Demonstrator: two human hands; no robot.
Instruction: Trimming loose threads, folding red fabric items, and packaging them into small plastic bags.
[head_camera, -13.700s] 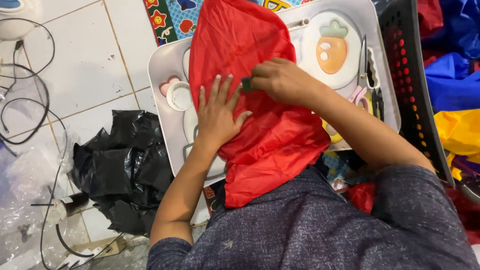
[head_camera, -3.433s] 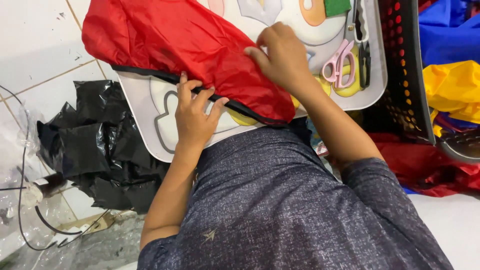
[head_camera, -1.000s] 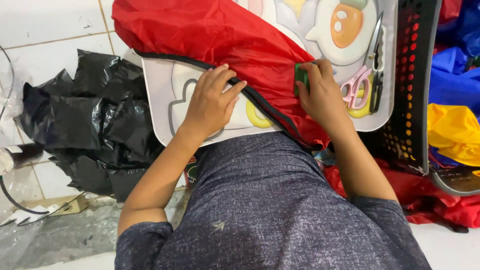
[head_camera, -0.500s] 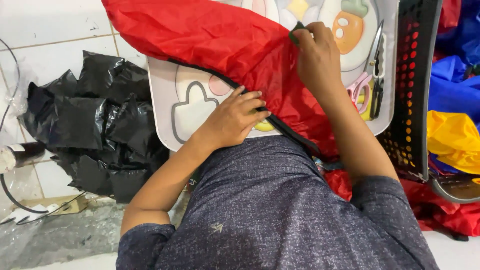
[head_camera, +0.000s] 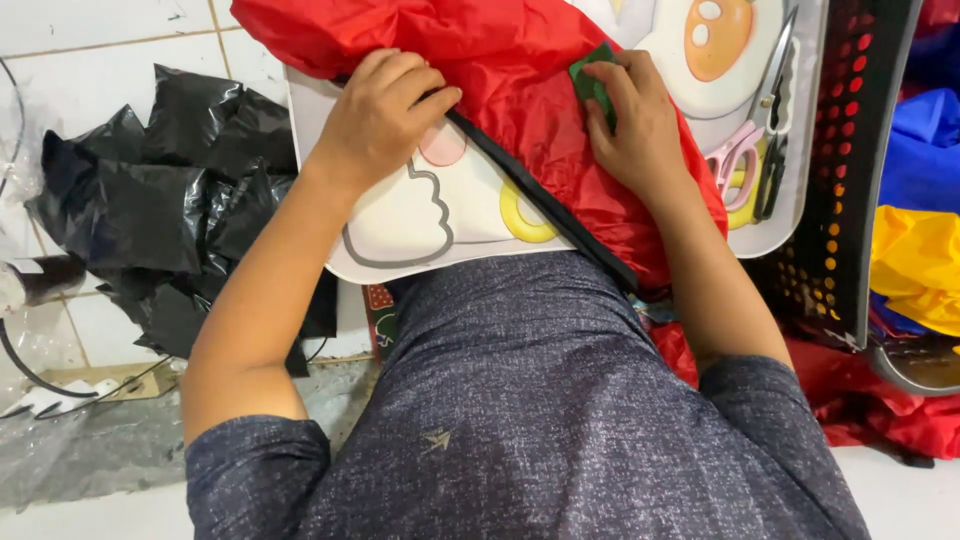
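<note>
The red cloth (head_camera: 520, 90) lies across the upper part of a white tray-like surface (head_camera: 400, 215), spreading from the top left of the view down toward the lower right. Its long axis follows its black-bound edge (head_camera: 545, 205), a narrow dark strip that runs on a diagonal from under the left hand down to the near rim of the surface by the person's chest. The fabric looks thin, smooth and slightly shiny, crumpled into many soft folds.

The left hand (head_camera: 385, 110) rests on the cloth's upper edge, fingers curled together and pressing down at the top end of the black strip. The right hand (head_camera: 640, 125) lies flat on the cloth further right, fingers closed over a small green piece (head_camera: 590, 75) held against the fabric.

The surface is hard and glossy, with rounded corners and cartoon shapes printed on it: a grey outline, a yellow ring, a pink spot, an orange oval. On its right side lie pink-handled scissors (head_camera: 735, 160) with slim metal blades.

To the left, crinkled black plastic sheeting (head_camera: 160, 190) is heaped on the white tiled floor (head_camera: 100, 40). To the right stands a black perforated basket (head_camera: 850, 170), with blue and yellow fabric (head_camera: 925, 250) beyond it.
</note>
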